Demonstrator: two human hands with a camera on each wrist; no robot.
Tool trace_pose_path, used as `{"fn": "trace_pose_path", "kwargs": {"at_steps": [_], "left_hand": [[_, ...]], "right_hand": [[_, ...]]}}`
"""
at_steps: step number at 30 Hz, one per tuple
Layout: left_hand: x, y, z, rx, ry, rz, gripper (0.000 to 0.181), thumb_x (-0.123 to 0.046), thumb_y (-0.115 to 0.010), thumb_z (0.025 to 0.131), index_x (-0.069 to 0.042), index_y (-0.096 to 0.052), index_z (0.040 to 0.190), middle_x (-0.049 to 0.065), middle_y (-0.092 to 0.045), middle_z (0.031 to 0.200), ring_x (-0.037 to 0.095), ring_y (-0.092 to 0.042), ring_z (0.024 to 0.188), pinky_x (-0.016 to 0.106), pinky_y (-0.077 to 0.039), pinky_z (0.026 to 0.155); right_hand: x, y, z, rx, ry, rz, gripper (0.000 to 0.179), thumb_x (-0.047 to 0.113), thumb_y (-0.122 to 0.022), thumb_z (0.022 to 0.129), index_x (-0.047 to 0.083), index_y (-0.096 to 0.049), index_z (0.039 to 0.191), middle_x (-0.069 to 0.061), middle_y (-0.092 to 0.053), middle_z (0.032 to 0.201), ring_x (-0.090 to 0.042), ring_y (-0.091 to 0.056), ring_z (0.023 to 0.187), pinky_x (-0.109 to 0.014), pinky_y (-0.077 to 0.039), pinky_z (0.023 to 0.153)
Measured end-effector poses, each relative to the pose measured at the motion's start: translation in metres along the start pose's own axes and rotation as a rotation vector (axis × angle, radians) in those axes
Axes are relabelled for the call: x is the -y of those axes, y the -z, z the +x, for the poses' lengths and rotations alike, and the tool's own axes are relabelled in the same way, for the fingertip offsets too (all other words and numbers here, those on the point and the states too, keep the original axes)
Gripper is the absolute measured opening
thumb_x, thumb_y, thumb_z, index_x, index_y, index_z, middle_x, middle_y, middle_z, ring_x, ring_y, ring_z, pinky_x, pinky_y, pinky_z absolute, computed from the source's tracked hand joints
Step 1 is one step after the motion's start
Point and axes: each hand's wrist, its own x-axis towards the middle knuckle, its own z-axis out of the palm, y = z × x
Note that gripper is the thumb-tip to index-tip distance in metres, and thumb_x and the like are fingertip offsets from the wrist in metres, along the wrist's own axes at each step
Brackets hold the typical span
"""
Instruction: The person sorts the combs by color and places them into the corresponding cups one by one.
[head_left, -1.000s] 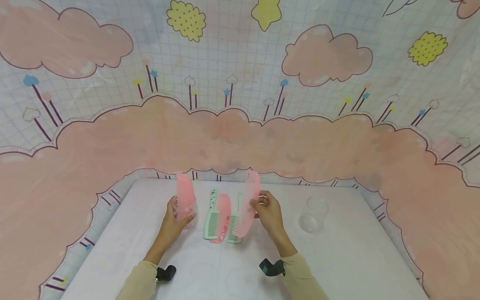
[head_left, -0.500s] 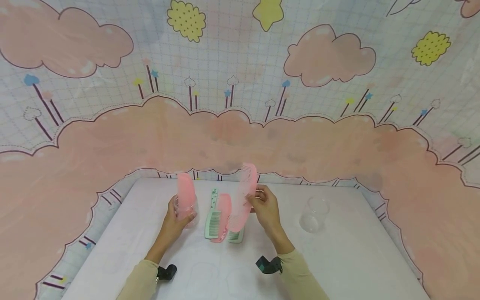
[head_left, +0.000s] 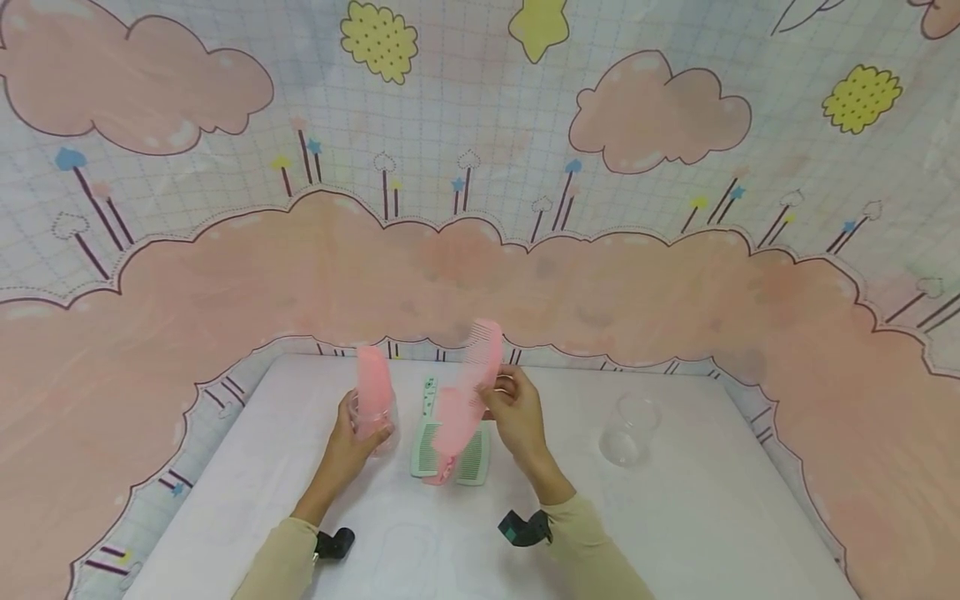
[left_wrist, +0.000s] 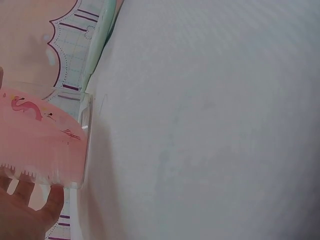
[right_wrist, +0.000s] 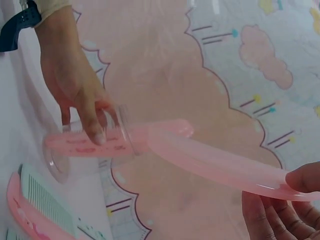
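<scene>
My left hand [head_left: 351,440] grips a clear cup [right_wrist: 56,167] standing on the table, its thumb along the cup's near side. Inside the cup a pink comb [head_left: 372,375] stands upright, flamingo prints showing on it in the left wrist view. My right hand [head_left: 523,417] pinches a second pink comb [right_wrist: 225,170] between thumb and fingers. That comb is raised and tilted, its lower end overlapping the combs on the table in the head view. Below it lie a green comb [head_left: 424,454], another green comb [head_left: 474,460] and a pink comb [right_wrist: 17,200], partly hidden.
Another clear cup [head_left: 622,442] stands on the white table [head_left: 720,500], to the right. A cloud-patterned cloth [head_left: 585,283] rises behind the table's far edge. Black wrist cameras [head_left: 527,528] stick out from both sleeves.
My right hand has moved left and slightly up with its pink comb, which now overlaps the combs in the middle. The left hand and its cup have stayed nearly still.
</scene>
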Motion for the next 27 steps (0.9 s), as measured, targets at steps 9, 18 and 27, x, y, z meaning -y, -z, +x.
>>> {"fn": "trace_pose_path", "kwargs": {"at_steps": [9, 18, 27], "left_hand": [[0.004, 0.000, 0.001, -0.007, -0.012, -0.010, 0.102, -0.046, -0.070, 0.089, -0.018, 0.001, 0.157, 0.019, -0.014, 0.163, 0.044, -0.021, 0.148, 0.064, -0.025, 0.116], [0.006, 0.000, 0.002, -0.009, -0.038, -0.016, 0.101, -0.045, -0.071, 0.088, -0.018, -0.001, 0.157, 0.020, -0.017, 0.162, 0.043, -0.023, 0.148, 0.064, -0.024, 0.116], [0.009, 0.001, 0.001, -0.026, -0.071, -0.014, 0.102, -0.041, -0.073, 0.087, -0.016, -0.003, 0.157, 0.024, -0.020, 0.160, 0.046, -0.030, 0.143, 0.064, -0.034, 0.111]], "right_hand": [[0.004, -0.018, -0.001, 0.018, 0.042, 0.028, 0.030, 0.004, -0.064, 0.093, -0.002, -0.053, 0.121, -0.025, -0.065, 0.108, -0.012, -0.068, 0.082, -0.028, -0.061, 0.067], [0.004, -0.036, -0.001, 0.021, 0.067, 0.032, 0.030, 0.006, -0.064, 0.093, -0.002, -0.053, 0.119, -0.026, -0.064, 0.109, -0.011, -0.067, 0.081, -0.027, -0.060, 0.068], [0.003, -0.051, -0.001, 0.040, 0.084, 0.043, 0.031, 0.008, -0.065, 0.094, -0.001, -0.053, 0.121, -0.025, -0.064, 0.112, -0.018, -0.069, 0.087, -0.031, -0.062, 0.072]]}}
